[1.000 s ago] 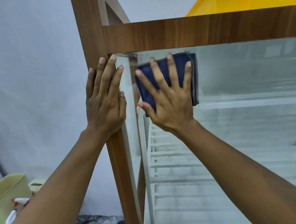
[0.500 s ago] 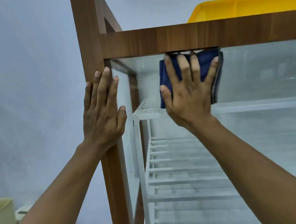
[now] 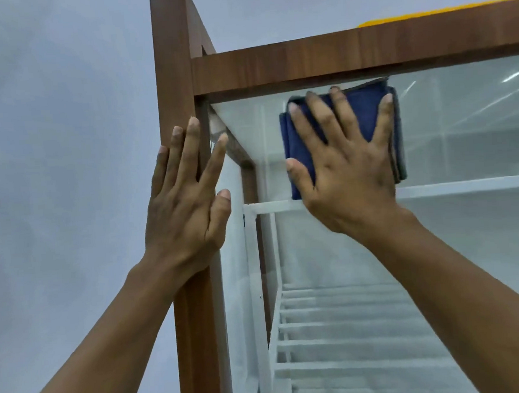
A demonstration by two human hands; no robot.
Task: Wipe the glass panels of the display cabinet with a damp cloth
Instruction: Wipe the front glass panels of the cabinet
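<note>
Pressing a folded dark blue cloth [image 3: 361, 112] flat on the front glass panel [image 3: 462, 127] of the display cabinet, the right grip [image 3: 348, 171] is released: fingers [image 3: 305, 128] straight and spread, palm over the cloth, nothing curled round it. The cloth sits at about 11 o'clock on the panel, its top edge just under the wooden top rail [image 3: 319, 57]. Its right edge shows grey layers past the little finger.

The left grip [image 3: 185, 207] is also released, a flat open palm at 9 o'clock from the right one. It rests on the wooden corner post [image 3: 173, 79], fingers pointing to 12 o'clock, forefinger and thumb reaching over the post's edge onto the side glass. It holds nothing.

Both bare forearms come in from 6 o'clock.

A white shelf bar [image 3: 466, 186] runs behind the glass level with the right wrist. White wire racks [image 3: 338, 329] show through the glass at 6 o'clock. A thin yellow strip [image 3: 408, 15] lies on the cabinet top at 1 o'clock; too little shows to tell what it is. A plain grey-white wall [image 3: 47, 119] fills 9 o'clock. Faint streaks of reflected light cross the glass at 2 o'clock.
</note>
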